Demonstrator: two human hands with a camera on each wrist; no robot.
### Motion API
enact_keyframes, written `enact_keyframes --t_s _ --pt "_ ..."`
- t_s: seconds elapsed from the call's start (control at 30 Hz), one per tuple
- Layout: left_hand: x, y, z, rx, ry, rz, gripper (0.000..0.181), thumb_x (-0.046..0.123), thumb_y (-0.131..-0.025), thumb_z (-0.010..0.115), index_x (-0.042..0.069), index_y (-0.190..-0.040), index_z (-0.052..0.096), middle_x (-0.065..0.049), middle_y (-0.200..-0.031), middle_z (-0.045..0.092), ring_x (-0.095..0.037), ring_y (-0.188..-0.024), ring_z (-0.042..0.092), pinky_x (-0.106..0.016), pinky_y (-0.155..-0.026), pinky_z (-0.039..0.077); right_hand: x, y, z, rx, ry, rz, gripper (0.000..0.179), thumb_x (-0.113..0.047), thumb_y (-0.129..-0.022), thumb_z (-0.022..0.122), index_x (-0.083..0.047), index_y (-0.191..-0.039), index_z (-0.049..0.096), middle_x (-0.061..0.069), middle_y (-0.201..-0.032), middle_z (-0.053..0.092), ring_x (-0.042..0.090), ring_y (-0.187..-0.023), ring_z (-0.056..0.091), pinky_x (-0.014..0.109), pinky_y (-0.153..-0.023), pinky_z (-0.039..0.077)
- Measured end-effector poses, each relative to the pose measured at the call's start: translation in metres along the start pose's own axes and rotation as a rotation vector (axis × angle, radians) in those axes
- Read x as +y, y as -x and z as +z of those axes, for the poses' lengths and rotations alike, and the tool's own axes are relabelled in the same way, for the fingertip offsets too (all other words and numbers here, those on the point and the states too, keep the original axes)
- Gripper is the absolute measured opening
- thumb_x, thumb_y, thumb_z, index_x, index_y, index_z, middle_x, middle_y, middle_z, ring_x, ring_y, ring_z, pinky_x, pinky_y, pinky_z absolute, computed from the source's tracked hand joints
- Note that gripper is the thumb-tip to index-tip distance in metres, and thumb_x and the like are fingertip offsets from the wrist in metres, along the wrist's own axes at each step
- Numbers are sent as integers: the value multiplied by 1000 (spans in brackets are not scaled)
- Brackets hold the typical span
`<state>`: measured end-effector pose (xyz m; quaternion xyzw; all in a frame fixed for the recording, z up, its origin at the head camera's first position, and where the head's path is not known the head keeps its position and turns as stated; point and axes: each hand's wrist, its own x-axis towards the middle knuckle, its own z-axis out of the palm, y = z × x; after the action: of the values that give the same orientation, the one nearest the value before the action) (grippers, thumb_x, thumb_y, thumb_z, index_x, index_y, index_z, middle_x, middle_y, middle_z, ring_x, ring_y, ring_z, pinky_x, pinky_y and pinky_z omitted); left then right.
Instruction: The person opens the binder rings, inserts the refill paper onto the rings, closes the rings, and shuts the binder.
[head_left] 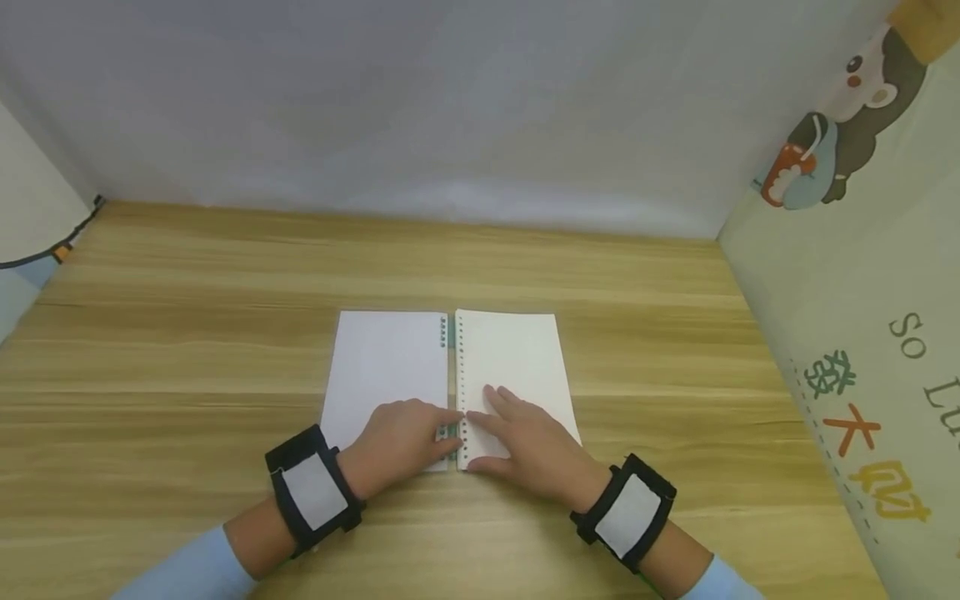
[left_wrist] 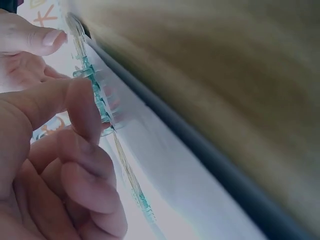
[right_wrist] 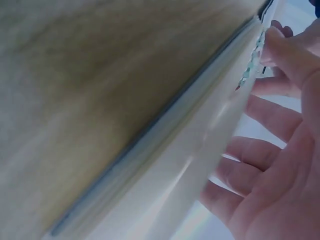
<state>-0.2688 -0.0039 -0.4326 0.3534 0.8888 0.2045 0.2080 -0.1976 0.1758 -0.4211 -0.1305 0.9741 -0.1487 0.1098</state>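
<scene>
A ring-bound notebook lies spread in front of me, its left page (head_left: 390, 358) and right page (head_left: 517, 350) blank and white. Green plastic binding rings (left_wrist: 97, 92) run down the middle, and holes line the right page's inner edge. My left hand (head_left: 401, 437) pinches at the lower rings with thumb and forefinger, its other fingers curled. On the lower part of the right page rests my right hand (head_left: 532, 442), fingers spread and fairly straight. Its thumb and forefinger tips sit beside the holes, close to the left fingertips. Both hands partly hide the lower rings.
The notebook is on a wood-grain table (head_left: 225, 350). A plain pale wall (head_left: 420, 108) rises behind it, and a printed panel (head_left: 847, 275) with a cartoon animal and lettering stands on the right. Black straps circle both wrists.
</scene>
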Motion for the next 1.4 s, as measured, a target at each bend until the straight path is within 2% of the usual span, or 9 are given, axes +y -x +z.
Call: enact_keyframes --t_s 0.23,0.4,0.57,0.7,0.77,1.07,1.27,1.4 --pt "-3 1 0 13 1 26 32 32 -87 65 16 -114 68 2 -73 67 -7 -52 46 -23 -45 33 -4 -3 1 -8 12 -8 58 -48 -82 65 -15 -129 57 19 -142 43 33 -134 39 45 -105 37" --pt "-5 3 -2 -4 -16 28 35 33 -87 65 17 -118 66 4 -69 64 -8 -52 46 -24 -46 33 -6 -5 3 -10 47 -2 56 -49 -87 59 -15 -131 55 17 -143 43 31 -135 39 44 -106 36" --pt "2 9 2 -5 -24 28 35 35 -88 63 17 -118 66 2 -75 68 -8 -55 47 -24 -48 35 -7 0 5 -35 89 -19 52 -45 -90 56 -13 -132 54 16 -143 44 32 -134 39 43 -106 36" --pt "7 13 5 -10 -28 27 36 35 -87 63 18 -119 65 5 -69 64 -8 -54 46 -24 -47 33 -8 6 7 -39 131 -39 56 -47 -88 57 -14 -133 53 18 -141 45 33 -131 43 43 -103 39" --pt "10 15 7 -13 -35 24 37 35 -87 64 17 -120 64 6 -65 60 -8 -52 46 -24 -46 32 -8 10 7 -31 134 -40 58 -50 -88 57 -14 -133 53 18 -141 45 33 -131 44 44 -102 40" --pt "20 19 7 -15 -68 -3 41 34 -86 66 16 -122 63 0 -74 67 -10 -55 47 -25 -49 34 -7 18 6 -39 136 -34 60 -51 -87 56 -16 -136 50 18 -143 42 34 -133 41 46 -104 38" --pt "22 18 4 -30 -67 5 40 36 -86 65 14 -120 63 -1 -79 69 -8 -57 49 -24 -50 37 -3 14 -12 -59 76 -32 53 -47 -90 56 -13 -130 56 18 -141 45 32 -131 44 44 -103 40" --pt "21 14 -5 -12 -65 -10 37 35 -89 62 13 -120 63 -1 -83 71 -7 -60 51 -24 -53 41 5 1 -34 -2 64 13 42 -37 -91 58 -11 -124 60 16 -136 52 30 -127 49 43 -103 40"
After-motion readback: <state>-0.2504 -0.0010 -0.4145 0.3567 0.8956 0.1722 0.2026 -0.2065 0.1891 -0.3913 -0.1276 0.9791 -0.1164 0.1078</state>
